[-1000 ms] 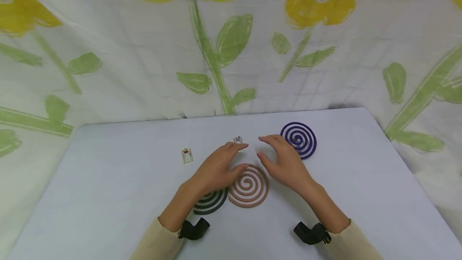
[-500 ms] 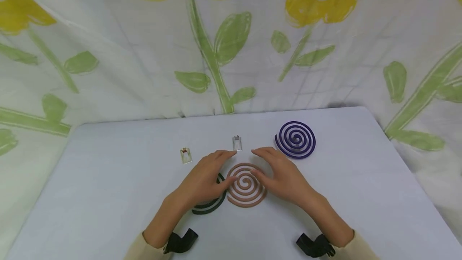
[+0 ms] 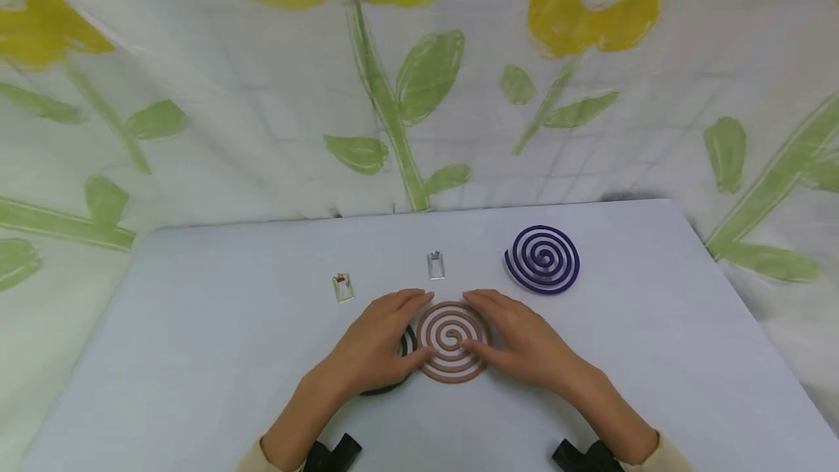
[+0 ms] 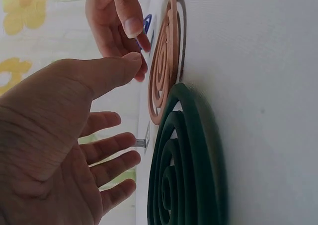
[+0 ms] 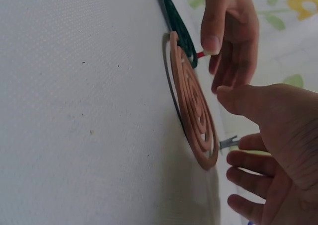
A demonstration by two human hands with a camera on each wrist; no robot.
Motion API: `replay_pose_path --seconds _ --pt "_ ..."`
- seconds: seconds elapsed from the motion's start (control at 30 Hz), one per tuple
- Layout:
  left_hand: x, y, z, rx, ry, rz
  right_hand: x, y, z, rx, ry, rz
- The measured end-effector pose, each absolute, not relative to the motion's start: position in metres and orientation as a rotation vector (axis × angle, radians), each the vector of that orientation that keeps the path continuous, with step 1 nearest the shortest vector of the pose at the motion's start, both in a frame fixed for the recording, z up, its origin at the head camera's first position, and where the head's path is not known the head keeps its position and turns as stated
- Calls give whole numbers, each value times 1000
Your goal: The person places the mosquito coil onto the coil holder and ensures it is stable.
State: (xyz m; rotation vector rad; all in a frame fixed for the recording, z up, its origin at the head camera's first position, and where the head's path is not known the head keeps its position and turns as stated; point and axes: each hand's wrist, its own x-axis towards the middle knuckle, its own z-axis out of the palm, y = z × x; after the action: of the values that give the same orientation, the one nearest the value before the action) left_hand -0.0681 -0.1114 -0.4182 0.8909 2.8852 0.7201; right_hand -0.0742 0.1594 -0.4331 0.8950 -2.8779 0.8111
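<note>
A brown mosquito coil (image 3: 452,347) lies flat on the white table between both hands. My left hand (image 3: 375,347) hovers at its left, above a dark green mosquito coil (image 4: 191,135) that it partly hides in the head view. My right hand (image 3: 524,341) is at the brown coil's right edge, thumb over the coil. In both wrist views the fingers are spread and relaxed, with nothing held. The thumbs point toward each other, apart. From the head view alone, contact with the brown coil is hard to tell.
A dark purple mosquito coil (image 3: 544,256) lies at the back right. Two small metal coil stands, one gold-coloured (image 3: 339,278) and one silver (image 3: 435,256), are behind the hands. A flower-printed cloth (image 3: 262,93) hangs beyond the table's far edge.
Both hands have drawn back toward the person, coming to either side of the brown coil. The purple coil and the silver stand are now uncovered. The coils have not visibly moved.
</note>
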Motion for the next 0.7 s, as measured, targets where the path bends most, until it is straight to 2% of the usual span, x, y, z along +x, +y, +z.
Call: replay_pose_path --seconds 0.7 --pt "-66 -114 -425 827 2804 592 -73 173 -434 994 -2996 666"
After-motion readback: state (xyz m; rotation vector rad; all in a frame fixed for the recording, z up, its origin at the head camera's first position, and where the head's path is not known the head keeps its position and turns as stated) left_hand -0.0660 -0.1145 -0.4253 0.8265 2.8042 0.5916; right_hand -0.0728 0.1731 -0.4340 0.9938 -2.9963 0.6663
